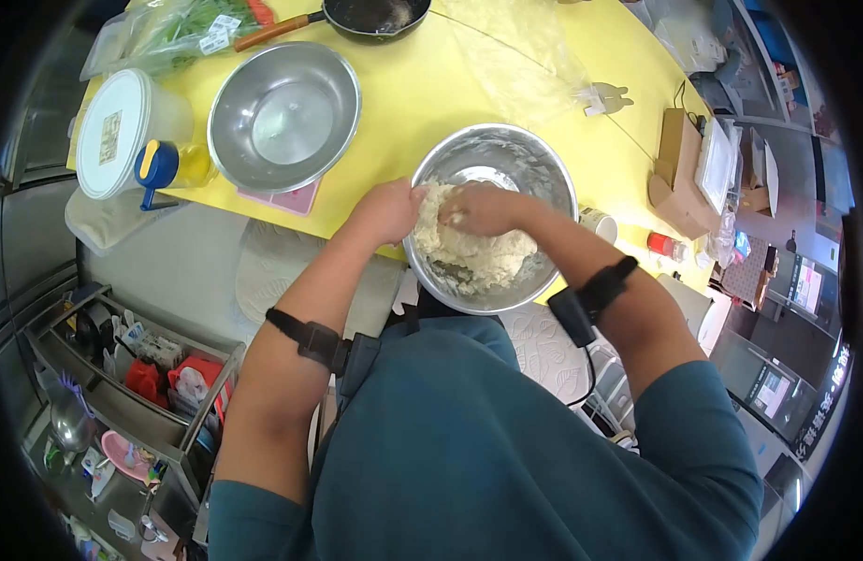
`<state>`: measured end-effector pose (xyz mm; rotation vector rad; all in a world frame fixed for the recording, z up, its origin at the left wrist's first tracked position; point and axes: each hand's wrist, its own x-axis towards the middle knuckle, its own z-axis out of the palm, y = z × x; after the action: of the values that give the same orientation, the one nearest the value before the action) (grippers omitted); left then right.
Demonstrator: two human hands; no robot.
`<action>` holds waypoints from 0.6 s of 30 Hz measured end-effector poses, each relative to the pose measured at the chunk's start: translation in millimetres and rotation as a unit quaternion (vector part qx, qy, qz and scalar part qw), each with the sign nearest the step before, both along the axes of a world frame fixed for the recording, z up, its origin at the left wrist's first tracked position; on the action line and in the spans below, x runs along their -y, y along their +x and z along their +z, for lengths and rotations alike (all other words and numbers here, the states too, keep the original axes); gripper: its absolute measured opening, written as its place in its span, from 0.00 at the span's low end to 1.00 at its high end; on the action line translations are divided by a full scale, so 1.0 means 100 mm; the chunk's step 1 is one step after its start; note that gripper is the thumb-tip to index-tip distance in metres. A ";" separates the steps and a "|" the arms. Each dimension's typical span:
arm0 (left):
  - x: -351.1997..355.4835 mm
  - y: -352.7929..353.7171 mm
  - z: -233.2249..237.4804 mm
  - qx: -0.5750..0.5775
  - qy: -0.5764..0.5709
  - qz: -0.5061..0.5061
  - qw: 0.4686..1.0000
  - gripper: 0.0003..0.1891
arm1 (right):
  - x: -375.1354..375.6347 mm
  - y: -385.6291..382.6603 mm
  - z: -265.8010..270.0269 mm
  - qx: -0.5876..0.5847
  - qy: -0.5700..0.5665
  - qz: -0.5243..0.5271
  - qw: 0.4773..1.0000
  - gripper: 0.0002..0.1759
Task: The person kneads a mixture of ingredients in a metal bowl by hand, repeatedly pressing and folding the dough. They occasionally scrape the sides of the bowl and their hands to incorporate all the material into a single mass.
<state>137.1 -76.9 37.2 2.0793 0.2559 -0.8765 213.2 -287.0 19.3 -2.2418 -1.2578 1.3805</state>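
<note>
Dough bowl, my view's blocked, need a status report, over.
Left hand and right hand both pressed into dough. Dough shaggy, inside steel bowl. Nothing in the way; second bowl stands apart.

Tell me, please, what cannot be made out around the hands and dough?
Head view: fingertips of the left hand and right hand, buried in the dough.
Head view: frying pan, cut off by the top edge.
Head view: label on the white lid, too small to read.
</note>
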 end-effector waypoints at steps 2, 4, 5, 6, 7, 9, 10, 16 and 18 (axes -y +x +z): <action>0.00 -0.03 -0.12 0.036 0.002 -0.006 0.999 0.24 | 0.07 0.10 0.18 0.023 0.053 -0.104 0.993 0.18; -0.02 -0.01 -0.07 0.023 -0.012 0.001 1.000 0.23 | 0.10 0.16 0.12 0.105 0.170 -0.260 0.945 0.17; -0.06 -0.03 -0.05 0.012 -0.015 0.003 1.000 0.23 | 0.03 0.13 -0.05 0.103 0.127 -0.240 0.957 0.18; -0.09 -0.03 -0.05 0.012 -0.022 -0.002 1.000 0.23 | -0.07 0.09 -0.30 0.103 0.084 -0.219 0.967 0.19; -0.10 -0.01 -0.07 0.013 -0.029 -0.006 0.999 0.23 | -0.21 0.09 -0.40 0.105 0.041 -0.196 0.974 0.20; -0.14 -0.01 -0.08 0.001 -0.037 0.011 0.999 0.23 | -0.38 0.18 -0.41 0.007 0.017 -0.219 0.975 0.21; -0.16 -0.01 -0.04 -0.009 -0.037 0.029 0.999 0.23 | -0.43 0.20 -0.42 -0.043 0.002 -0.233 0.972 0.22; -0.23 -0.05 -0.05 0.042 0.050 -0.014 0.998 0.24 | -0.73 0.09 -0.12 -0.147 -0.098 -0.115 0.977 0.31; -0.16 -0.10 -0.11 0.085 0.084 -0.050 0.992 0.24 | -0.59 0.01 0.04 -0.119 -0.092 -0.018 0.988 0.30</action>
<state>126.9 -61.4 26.3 2.3266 0.1397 -0.7530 214.3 -228.0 23.5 -2.1207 -1.0428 1.7532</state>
